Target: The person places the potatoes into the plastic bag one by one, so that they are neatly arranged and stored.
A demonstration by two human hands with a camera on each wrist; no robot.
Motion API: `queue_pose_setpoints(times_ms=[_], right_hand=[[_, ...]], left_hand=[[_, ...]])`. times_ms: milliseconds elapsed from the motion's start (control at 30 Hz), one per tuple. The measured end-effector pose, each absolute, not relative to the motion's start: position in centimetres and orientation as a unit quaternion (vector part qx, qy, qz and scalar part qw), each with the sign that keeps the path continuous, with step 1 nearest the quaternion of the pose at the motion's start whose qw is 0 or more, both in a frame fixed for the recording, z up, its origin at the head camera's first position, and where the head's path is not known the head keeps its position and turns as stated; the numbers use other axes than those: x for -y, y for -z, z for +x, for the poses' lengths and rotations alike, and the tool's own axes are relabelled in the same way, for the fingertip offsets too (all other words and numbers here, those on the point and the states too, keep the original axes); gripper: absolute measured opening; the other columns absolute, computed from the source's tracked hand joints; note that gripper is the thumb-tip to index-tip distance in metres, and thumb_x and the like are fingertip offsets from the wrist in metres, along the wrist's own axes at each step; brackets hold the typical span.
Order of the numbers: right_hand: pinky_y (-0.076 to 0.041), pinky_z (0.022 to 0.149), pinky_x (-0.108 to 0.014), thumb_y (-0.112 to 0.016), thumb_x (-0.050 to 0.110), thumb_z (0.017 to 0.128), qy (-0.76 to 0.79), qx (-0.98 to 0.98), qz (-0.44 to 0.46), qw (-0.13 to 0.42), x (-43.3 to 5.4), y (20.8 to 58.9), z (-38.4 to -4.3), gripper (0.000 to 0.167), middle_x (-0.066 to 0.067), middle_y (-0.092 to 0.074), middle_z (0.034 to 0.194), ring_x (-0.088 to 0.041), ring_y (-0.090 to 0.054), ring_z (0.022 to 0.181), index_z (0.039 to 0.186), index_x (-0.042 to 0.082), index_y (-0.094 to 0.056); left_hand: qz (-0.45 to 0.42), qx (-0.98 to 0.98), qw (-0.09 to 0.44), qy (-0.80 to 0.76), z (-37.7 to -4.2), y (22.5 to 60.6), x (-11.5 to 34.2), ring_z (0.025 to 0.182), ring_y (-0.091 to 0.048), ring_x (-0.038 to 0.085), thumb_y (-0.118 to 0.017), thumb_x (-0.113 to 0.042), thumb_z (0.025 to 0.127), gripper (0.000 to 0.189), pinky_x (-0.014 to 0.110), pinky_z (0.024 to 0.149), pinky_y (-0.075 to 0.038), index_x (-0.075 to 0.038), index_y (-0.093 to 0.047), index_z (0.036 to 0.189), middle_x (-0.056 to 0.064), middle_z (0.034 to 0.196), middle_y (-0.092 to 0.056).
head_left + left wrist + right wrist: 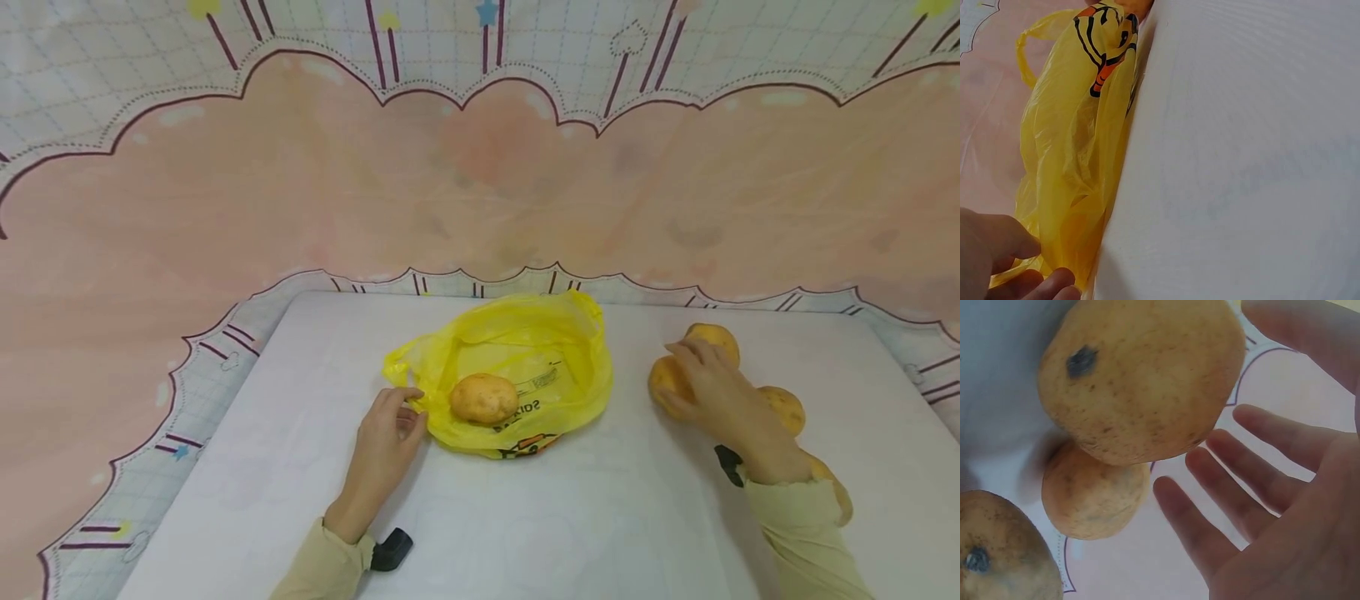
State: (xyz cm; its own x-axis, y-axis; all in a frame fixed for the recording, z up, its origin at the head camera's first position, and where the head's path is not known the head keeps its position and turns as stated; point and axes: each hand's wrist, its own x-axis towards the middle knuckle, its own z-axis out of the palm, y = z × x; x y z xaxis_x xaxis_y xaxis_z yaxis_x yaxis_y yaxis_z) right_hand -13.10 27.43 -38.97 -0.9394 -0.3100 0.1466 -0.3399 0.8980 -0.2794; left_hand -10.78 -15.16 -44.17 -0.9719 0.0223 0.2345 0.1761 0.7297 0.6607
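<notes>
A yellow plastic bag lies spread with its mouth facing up on the white table. One potato rests inside, toward its left. At the bag's left edge, my left hand pinches the thin plastic between thumb and fingers; the left wrist view shows the thumb against it. Over on the right, my right hand reaches over a loose potato. The right wrist view has its fingers spread and loosely bent beside that large potato, the thumb apart from the fingers.
More potatoes lie behind and beside the right hand: one at the back, one to the right and one partly behind the sleeve. A patterned pink cloth hangs behind the white table.
</notes>
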Motion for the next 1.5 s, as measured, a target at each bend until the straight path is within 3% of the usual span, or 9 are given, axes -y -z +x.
queue_pose_setpoints(times_ms=[467, 967, 1267, 1500], right_hand=[[-0.038, 0.101, -0.069, -0.069, 0.028, 0.092, -0.152, 0.979, 0.135, 0.013, -27.7, 39.1, -13.2, 0.055, -0.034, -0.047, 0.135, -0.054, -0.043, 0.124, 0.131, -0.009, -0.052], [-0.045, 0.093, -0.067, -0.075, 0.026, 0.088, -0.170, 0.976, 0.135, 0.032, -28.0, 39.3, -13.5, 0.053, -0.035, -0.053, 0.128, -0.054, -0.056, 0.111, 0.124, -0.007, -0.057], [-0.049, 0.087, -0.062, -0.078, 0.023, 0.082, -0.179, 0.968, 0.157, 0.075, -27.7, 38.9, -13.8, 0.052, -0.028, -0.059, 0.118, -0.044, -0.060, 0.098, 0.122, -0.004, -0.060], [-0.046, 0.094, -0.061, -0.078, 0.020, 0.082, -0.195, 0.957, 0.191, 0.099, -26.9, 38.2, -13.9, 0.051, -0.026, -0.059, 0.121, -0.045, -0.057, 0.110, 0.123, -0.005, -0.062]], left_hand=[[-0.068, 0.918, 0.120, 0.373, -10.8, 44.2, 14.9, 0.086, -0.066, 0.018, -0.071, -0.005, 0.088, 0.028, 0.034, 0.075, -0.058, -0.007, -0.062, 0.115, 0.006, 0.106, -0.059], [-0.063, 0.921, 0.115, 0.367, -10.7, 44.2, 15.0, 0.086, -0.066, 0.018, -0.071, -0.005, 0.089, 0.029, 0.033, 0.075, -0.058, -0.007, -0.062, 0.116, 0.007, 0.107, -0.059], [-0.063, 0.923, 0.115, 0.362, -10.7, 44.2, 15.0, 0.087, -0.066, 0.018, -0.072, -0.005, 0.088, 0.030, 0.033, 0.075, -0.058, -0.007, -0.062, 0.117, 0.007, 0.107, -0.059], [-0.064, 0.922, 0.120, 0.363, -10.6, 44.1, 15.1, 0.086, -0.066, 0.018, -0.072, -0.005, 0.088, 0.030, 0.034, 0.075, -0.058, -0.006, -0.062, 0.116, 0.008, 0.107, -0.059]])
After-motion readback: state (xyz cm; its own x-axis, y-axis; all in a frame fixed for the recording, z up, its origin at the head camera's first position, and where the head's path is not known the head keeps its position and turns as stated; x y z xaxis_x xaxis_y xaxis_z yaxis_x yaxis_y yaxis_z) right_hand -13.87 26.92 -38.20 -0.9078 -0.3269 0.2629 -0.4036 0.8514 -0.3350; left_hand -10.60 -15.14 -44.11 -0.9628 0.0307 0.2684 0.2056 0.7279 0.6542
